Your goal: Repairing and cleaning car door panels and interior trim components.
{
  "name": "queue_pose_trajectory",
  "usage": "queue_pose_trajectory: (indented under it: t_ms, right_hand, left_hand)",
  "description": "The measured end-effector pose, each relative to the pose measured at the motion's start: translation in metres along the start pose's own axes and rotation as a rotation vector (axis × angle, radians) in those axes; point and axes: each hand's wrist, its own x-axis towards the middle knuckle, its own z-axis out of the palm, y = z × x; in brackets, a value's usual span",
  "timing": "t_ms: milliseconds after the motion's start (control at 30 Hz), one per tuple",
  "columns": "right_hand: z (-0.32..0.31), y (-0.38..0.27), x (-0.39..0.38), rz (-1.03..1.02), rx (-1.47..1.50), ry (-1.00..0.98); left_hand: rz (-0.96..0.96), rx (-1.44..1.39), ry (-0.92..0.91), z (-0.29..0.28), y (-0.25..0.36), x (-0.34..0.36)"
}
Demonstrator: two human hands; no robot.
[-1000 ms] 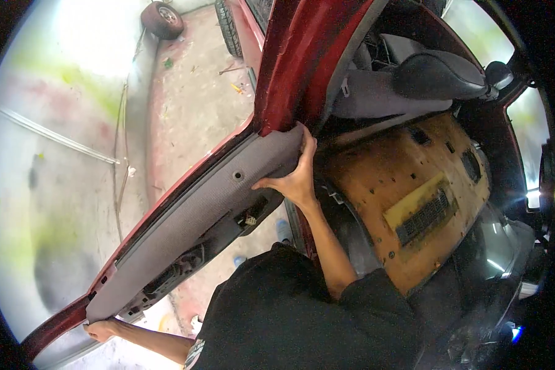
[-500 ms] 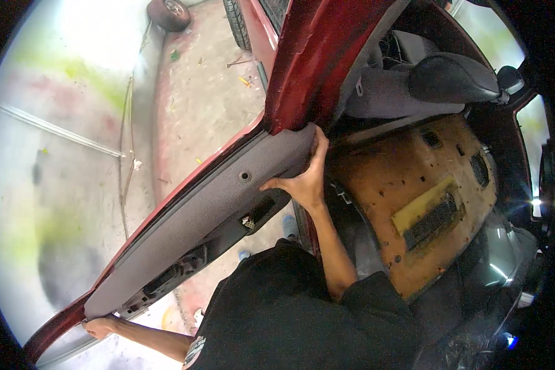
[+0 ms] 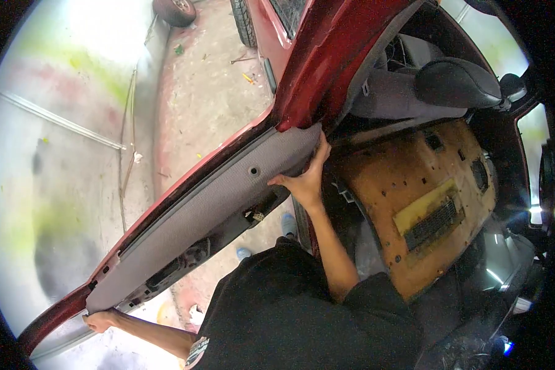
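A long grey fabric-faced door panel [image 3: 191, 213] runs along the inner side of the open red car door [image 3: 57, 313]. It has a small round hole near its right end and a dark lower part with a cut-out, where a pale connector [image 3: 257, 216] shows. My left hand [image 3: 100, 320] is closed around the panel's far left end, some fingers hidden beneath it. At the opposite end, next to the red door pillar [image 3: 327, 68], my right hand [image 3: 307, 184] grips the panel between the spread thumb and the fingers at its edge.
Right of me, inside the car, lie a brown board [image 3: 376, 176] with holes and a dark-and-grey seat [image 3: 453, 83]. A paint-marked wall [image 3: 74, 185] stands beyond the door. A loose wheel [image 3: 176, 11] and a tyre [image 3: 243, 24] are at the back. My feet [image 3: 288, 223] show below the panel.
The panel's left part has shifted off the door's edge toward me, baring a dark strip with small holes. Both hands keep their grip. The whole view has swung slightly.
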Motion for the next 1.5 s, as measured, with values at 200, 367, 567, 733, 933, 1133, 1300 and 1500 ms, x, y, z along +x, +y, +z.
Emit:
queue_pose_trajectory:
  t_ms: [200,367,567,733,933,1133,1300,1500]
  right_hand:
    - [0.028,-0.007,-0.054,0.105,-0.070,0.176]
    - [0.054,-0.019,-0.101,0.735,0.541,0.072]
    - [0.049,-0.029,-0.103,0.885,0.663,0.019]
    - [0.047,-0.032,-0.102,1.057,0.709,-0.157]
    - [0.039,-0.041,-0.095,1.077,0.662,-0.268]
    - [0.024,-0.082,-0.093,0.882,0.659,-0.341]
    - [0.026,-0.114,-0.101,0.915,1.099,-0.390]
    - [0.037,-0.131,-0.104,1.036,1.173,-0.563]
  left_hand:
    - [-0.008,-0.014,-0.002,-0.004,0.000,0.001]
    - [-0.033,0.005,0.039,-0.005,-0.004,0.003]
    - [0.054,0.042,0.012,-0.009,-0.014,0.015]
    - [-0.025,0.094,0.002,-0.009,-0.017,0.007]
    - [-0.092,0.110,0.015,-0.006,-0.014,-0.012]
    - [-0.064,0.018,-0.024,0.000,-0.046,0.012]
    - [0.152,0.083,-0.001,-0.007,-0.048,0.023]
    - [-0.016,-0.122,-0.068,-0.012,-0.013,-0.009]
